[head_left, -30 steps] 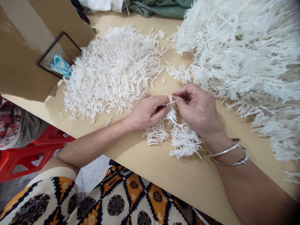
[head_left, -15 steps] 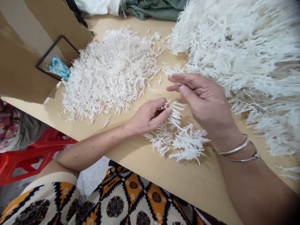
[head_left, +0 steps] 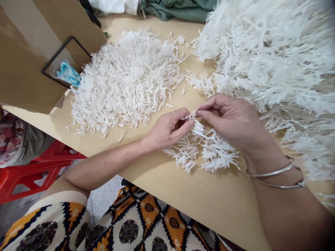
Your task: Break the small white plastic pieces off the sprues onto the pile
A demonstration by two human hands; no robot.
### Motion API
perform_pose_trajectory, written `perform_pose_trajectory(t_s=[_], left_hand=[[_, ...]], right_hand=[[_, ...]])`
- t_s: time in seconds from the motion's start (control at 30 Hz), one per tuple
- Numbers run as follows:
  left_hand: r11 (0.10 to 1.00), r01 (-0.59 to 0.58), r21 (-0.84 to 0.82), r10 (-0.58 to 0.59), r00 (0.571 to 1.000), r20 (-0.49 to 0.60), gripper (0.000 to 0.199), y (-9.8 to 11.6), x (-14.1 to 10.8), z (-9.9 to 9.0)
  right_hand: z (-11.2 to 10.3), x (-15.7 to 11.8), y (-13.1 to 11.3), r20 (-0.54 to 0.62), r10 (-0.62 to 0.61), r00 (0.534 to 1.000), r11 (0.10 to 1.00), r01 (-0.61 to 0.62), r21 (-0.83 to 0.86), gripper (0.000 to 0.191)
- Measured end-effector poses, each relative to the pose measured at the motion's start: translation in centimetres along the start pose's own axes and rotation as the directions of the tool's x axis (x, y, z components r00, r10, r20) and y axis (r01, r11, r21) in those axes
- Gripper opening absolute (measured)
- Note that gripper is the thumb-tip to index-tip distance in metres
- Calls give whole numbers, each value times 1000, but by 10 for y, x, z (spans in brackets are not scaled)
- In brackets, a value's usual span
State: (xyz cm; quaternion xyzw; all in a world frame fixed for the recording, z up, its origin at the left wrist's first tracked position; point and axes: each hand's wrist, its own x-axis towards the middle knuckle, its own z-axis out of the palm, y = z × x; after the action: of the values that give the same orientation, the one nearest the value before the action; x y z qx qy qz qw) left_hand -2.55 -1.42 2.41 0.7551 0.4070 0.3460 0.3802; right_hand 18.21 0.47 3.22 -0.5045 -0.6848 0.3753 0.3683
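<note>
A branching white plastic sprig (head_left: 217, 151) with many thin tips hangs over the near part of the table. My left hand (head_left: 170, 129) pinches its upper end between thumb and fingers. Close beside it, my right hand (head_left: 230, 120), with silver bangles on the wrist, has thumb and forefinger pressed together on a tip of the same sprig. Beyond my left hand lies a heap of small loose white sprig pieces (head_left: 128, 78). A much larger pile of uncut-looking white sprigs (head_left: 267, 52) rises at the right, behind my right hand.
On the left stands a cardboard box (head_left: 28, 45) with a black wire frame (head_left: 44, 69) and a clear cup with blue-and-white contents (head_left: 68, 73) against it. Green cloth (head_left: 178, 8) lies at the table's back. A red stool (head_left: 34, 170) and another person's clothing (head_left: 15, 139) show at lower left.
My right hand has come down from above and closed on the sprig beside my left hand. A few tiny pieces now lie at the small heap's near right edge. My left hand keeps its pinch.
</note>
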Motion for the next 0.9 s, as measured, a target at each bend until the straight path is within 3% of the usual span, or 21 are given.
perform_pose_trajectory(t_s=[0.1,0.2,0.3,0.4,0.47,0.57,0.67,0.77,0.9], left_hand=[[999,-10,-39,13,997,77,38,2,-1,-1],[991,-55,-124,80,975,209,39,5,-3,1],[988,1,-155,24,986,164,39,6,-5,3],[979,79,-190,-62,993,97,39,4,-7,4],[979,87,-183,-73,994,82,38,3,-7,4],[986,79,-145,-76,997,24,37,1,-6,4],[994,75,-79,-78,996,-40,38,-1,-5,5],[997,51,-55,-54,997,-58,38,-3,-5,7],[998,45,-54,-47,998,-35,42,-3,-5,7]], right_hand=[[1,1,6,16,-207,978,933,202,-296,13],[-3,5,17,-89,-215,972,892,159,-424,11],[-5,7,19,-206,-115,972,951,47,-307,6],[-1,5,8,-172,-36,985,997,23,-78,16],[0,2,-3,-146,-45,988,996,55,64,24],[-6,0,-14,-151,-34,988,990,54,132,23],[-18,0,-16,36,99,994,988,-103,118,26],[-24,-1,-14,282,190,941,971,-223,90,36],[-25,-4,-14,294,196,936,980,-197,-26,27]])
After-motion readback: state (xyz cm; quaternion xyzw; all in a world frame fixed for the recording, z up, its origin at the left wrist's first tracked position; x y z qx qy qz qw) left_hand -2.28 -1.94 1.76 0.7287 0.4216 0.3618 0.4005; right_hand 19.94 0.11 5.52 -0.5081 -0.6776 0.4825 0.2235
